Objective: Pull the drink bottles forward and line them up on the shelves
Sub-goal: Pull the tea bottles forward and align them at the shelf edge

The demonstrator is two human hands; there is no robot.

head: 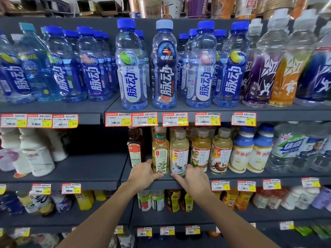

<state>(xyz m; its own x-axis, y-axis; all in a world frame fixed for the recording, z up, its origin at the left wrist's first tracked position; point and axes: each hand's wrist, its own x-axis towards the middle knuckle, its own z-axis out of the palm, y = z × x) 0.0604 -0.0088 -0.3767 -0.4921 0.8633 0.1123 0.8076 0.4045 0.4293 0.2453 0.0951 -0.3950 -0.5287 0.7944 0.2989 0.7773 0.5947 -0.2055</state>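
Both my hands reach to the front edge of the middle shelf (107, 178). My left hand (143, 173) wraps the base of a green-capped yellow tea bottle (160, 151), thumb under its front. My right hand (192, 178) curls around the base of the pale tea bottle (179, 153) beside it, index finger along the shelf lip. Two more tea bottles (201, 149) (221, 152) stand in line to the right. A dark brown tea bottle (135, 147) stands further back on the left. Blue sports drink bottles (165, 68) fill the shelf above.
White milk-drink bottles (38, 158) stand at the left of the middle shelf, with a bare gap of shelf between them and the teas. Blue-capped white bottles (250, 151) and clear water bottles (293, 149) sit to the right. Price tags (145, 119) line the shelf edges. Lower shelves hold more drinks.
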